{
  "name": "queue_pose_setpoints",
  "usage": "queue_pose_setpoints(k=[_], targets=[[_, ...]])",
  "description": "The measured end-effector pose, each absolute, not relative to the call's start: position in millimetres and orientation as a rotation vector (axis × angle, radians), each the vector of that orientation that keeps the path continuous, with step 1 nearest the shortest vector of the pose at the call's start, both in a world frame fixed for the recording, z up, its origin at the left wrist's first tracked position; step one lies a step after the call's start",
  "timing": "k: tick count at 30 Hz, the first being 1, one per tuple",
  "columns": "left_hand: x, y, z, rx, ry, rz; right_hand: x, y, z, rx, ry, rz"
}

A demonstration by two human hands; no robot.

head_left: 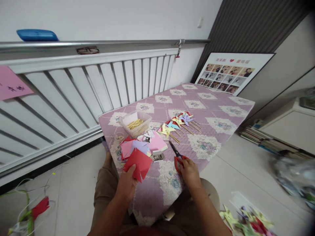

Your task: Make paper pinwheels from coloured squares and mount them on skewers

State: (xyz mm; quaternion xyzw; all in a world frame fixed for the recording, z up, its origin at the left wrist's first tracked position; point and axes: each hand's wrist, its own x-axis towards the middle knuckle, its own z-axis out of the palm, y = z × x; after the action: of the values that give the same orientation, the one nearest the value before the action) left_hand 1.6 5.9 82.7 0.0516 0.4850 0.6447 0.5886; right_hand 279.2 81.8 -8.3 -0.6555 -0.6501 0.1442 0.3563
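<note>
My left hand (126, 185) holds a red paper square (138, 164) with cut corners above the near edge of the purple quilted table (211, 111). My right hand (189, 172) rests on the table with its fingers in the red handles of a pair of scissors (177, 157), whose black blades point away from me. A pile of red, pink and purple paper squares (142, 146) lies just beyond the red sheet. Finished paper pinwheels on wooden sticks (178, 124) lie in a row at the table's middle.
A clear plastic box with wooden sticks (136, 123) stands at the table's left. A small box of pins (157, 156) sits by the paper pile. A white radiator (73, 95) lines the left wall. More pinwheels (246, 223) and scraps lie on the floor.
</note>
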Motion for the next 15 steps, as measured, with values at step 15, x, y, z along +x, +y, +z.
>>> queue_pose_setpoints(k=[15], targets=[[-9.2, 13.1, 87.8, 0.096, 1.084, 1.585, 215.1, 0.3, 72.1, -0.997, -0.894, 1.554]])
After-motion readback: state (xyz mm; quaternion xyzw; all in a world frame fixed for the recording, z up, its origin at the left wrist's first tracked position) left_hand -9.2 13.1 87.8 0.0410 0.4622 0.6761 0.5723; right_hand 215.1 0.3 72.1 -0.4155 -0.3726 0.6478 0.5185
